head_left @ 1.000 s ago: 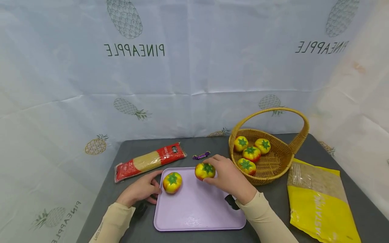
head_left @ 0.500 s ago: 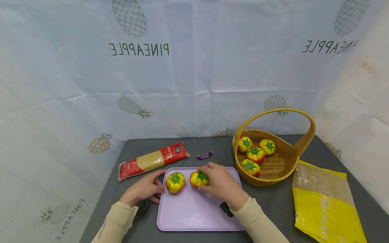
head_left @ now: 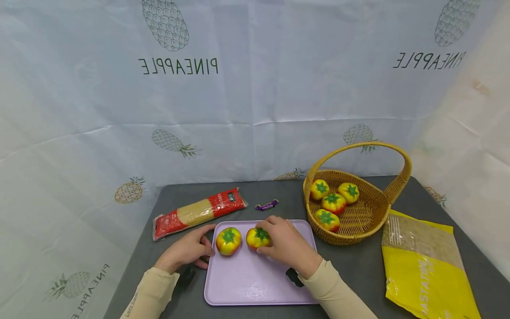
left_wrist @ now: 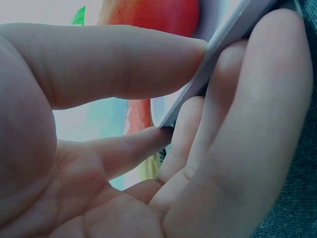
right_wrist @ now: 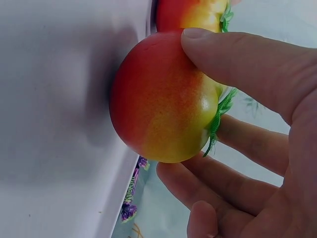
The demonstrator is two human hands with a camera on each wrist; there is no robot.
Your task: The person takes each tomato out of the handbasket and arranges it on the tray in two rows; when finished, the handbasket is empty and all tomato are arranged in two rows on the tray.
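Fruit (head_left: 255, 240) in RH (head_left: 290, 246), mirrored "PINEAPPLE" cloth (head_left: 279, 88) behind

Looks like a staged tabletop corner; room type can't be told. Creased white pineapple-print cloth (head_left: 247, 97) hung behind dark table (head_left: 358, 261) and along both its sides, reversed PINEAPPLE lettering (head_left: 178, 66).

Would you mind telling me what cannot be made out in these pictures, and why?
Head view: the near right corner of the tray, hidden by the right sleeve.
Head view: the bottom of the yellow bag, cut off by the lower edge.
Head view: the lettering on the candy, too small to read.
Head view: the right side of the held fruit, behind the right hand.
Left wrist view: most of a fruit, cut off by the top edge.
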